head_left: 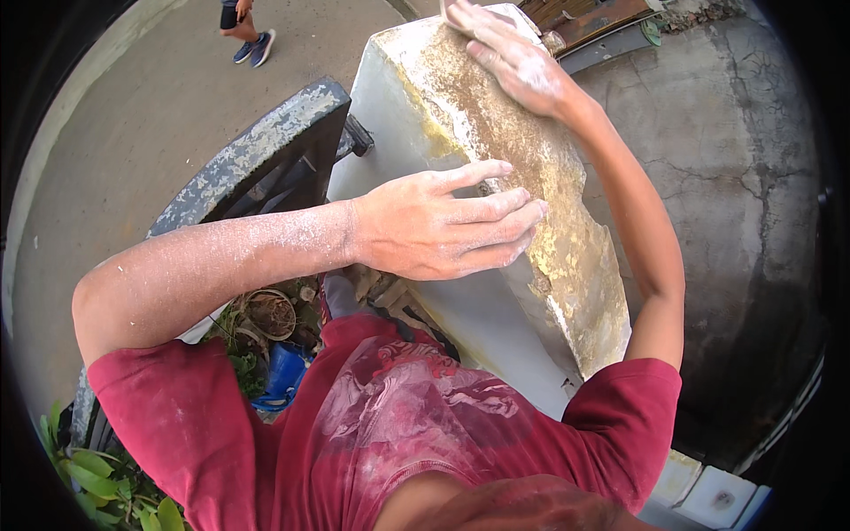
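A white-painted wall or pillar [390,106] stands in front of me, its worn top [567,221] patched brown, yellow and white. My left hand [447,219] reaches across from the left, over the near part of that top. Its fingers are apart and slightly bent, with nothing seen in them; whether they touch the surface I cannot tell. Farther off, my right hand [527,75] lies along the far end of the top, fingers stretched out and somewhat blurred. White dust coats both hands and my left forearm. Anything under the right fingers is hidden.
A grey metal gate or rail [266,146] with peeling paint adjoins the wall on the left. Below are a blue container [285,372], a round pot [270,314] and green plants [97,478]. Cracked concrete [708,177] spreads at right. A person's legs [243,31] show on the far pavement.
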{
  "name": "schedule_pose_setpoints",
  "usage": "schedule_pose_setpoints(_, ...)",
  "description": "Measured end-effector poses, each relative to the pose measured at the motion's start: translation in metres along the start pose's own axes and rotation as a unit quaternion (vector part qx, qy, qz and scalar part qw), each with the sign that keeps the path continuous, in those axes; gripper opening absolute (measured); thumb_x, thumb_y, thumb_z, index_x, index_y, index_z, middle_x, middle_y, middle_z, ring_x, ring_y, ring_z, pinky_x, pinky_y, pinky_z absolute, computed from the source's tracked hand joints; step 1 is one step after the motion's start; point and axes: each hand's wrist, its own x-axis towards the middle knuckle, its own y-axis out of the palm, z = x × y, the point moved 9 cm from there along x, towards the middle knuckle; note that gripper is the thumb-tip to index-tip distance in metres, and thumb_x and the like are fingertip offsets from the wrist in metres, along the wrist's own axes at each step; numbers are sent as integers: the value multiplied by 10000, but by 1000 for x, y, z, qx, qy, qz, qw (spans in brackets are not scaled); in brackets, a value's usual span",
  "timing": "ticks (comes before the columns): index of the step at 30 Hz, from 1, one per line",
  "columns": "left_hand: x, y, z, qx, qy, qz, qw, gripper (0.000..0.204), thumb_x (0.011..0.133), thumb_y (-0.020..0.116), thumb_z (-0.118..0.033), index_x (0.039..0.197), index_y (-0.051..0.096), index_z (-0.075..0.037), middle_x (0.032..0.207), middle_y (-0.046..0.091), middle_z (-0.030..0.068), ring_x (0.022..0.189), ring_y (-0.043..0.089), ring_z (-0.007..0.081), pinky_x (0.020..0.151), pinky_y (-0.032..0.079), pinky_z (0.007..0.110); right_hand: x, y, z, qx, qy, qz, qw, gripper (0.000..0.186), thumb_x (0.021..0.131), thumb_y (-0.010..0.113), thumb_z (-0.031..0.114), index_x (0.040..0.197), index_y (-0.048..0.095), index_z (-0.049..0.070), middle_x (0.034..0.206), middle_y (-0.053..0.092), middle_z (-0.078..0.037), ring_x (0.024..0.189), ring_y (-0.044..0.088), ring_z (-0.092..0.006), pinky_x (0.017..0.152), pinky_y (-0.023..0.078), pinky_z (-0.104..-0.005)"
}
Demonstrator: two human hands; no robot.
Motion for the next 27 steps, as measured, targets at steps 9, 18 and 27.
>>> schedule_pose_setpoints(9,-2,1,-12,-63,24,33,997,305,855,607,-256,1097,664,-80,1292,604,87,1202,569,200,1081,477,417,-73,-49,7,174,149,-44,972,546,1102,380,467,1490,505,104,1478,538,-128,1389,462,-279,1191,336,-445)
schedule_pose_setpoints(18,-7,15,-36,-152,39,158,975,273,806,673,-150,1051,700,-33,1068,631,72,900,614,170,771,537,301,-295,-151,-4,158,434,-253,850,532,1118,460,359,1379,561,-93,1321,637,-134,1198,576,-199,1084,413,-338)
schedule_pose_setpoints(27,-6,31,-11,-130,-41,161,977,303,791,662,-160,1059,680,-21,1087,635,98,940,631,199,748,519,327,-374,-137,32,136,500,-266,813,541,1111,469,376,1397,551,-76,1331,627,-143,1220,570,-217,1082,416,-368)
